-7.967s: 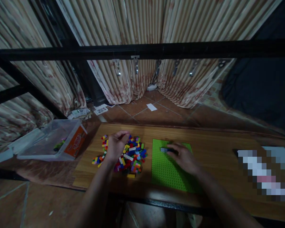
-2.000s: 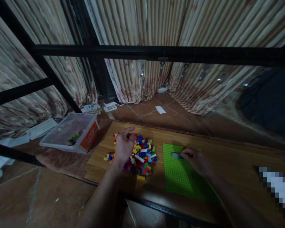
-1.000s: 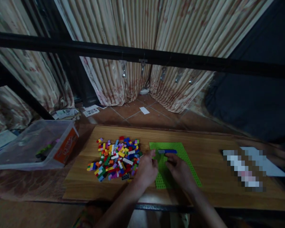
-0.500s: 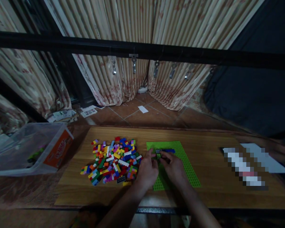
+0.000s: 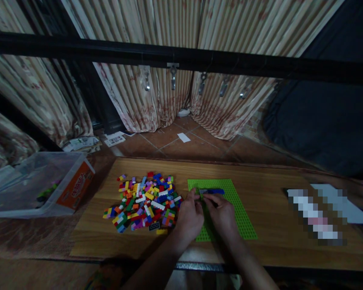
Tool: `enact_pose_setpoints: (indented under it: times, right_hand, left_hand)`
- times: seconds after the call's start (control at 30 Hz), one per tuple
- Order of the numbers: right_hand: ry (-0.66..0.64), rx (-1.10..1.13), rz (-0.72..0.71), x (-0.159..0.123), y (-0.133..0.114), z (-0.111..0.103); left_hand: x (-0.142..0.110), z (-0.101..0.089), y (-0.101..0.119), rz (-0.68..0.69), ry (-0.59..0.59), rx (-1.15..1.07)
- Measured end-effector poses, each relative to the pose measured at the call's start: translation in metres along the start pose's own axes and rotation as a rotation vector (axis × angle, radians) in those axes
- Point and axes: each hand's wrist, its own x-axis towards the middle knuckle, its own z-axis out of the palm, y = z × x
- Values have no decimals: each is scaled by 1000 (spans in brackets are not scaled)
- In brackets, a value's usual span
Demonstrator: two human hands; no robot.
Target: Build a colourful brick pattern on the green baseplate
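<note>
Over the left part of a green studded baseplate (image 5: 242,219), my left hand (image 5: 190,215) and my right hand (image 5: 223,211) meet with their fingertips nearly touching. Both hands are closed in a pinch; whatever small piece sits between the fingertips is hidden. Just beyond the fingers, a blue brick (image 5: 219,191) lies on the plate near its far edge. A grey brick (image 5: 203,191) adjoins its left end, partly covered by my fingers. Left of my left hand spreads a heap of loose toy bricks (image 5: 149,195) in many colours.
A clear plastic box (image 5: 33,201) with an orange label stands left of the wooden table (image 5: 272,209). White paper (image 5: 358,207) and a blurred-out item lie at the right, near another person's arm (image 5: 345,183). A black rail (image 5: 124,50) crosses ahead, before curtains.
My left hand has left the brick heap and come to the baseplate beside my right hand. The right hand has let go of the blue brick, which now rests on the plate.
</note>
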Motion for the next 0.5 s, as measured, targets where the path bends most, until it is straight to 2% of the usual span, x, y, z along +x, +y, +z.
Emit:
enact_pose_setpoints:
  times: [0.5]
  right_hand:
    - [-107,-363,-293,-10,2,3]
  left_hand:
    - [0,1,-5,127,-43,79]
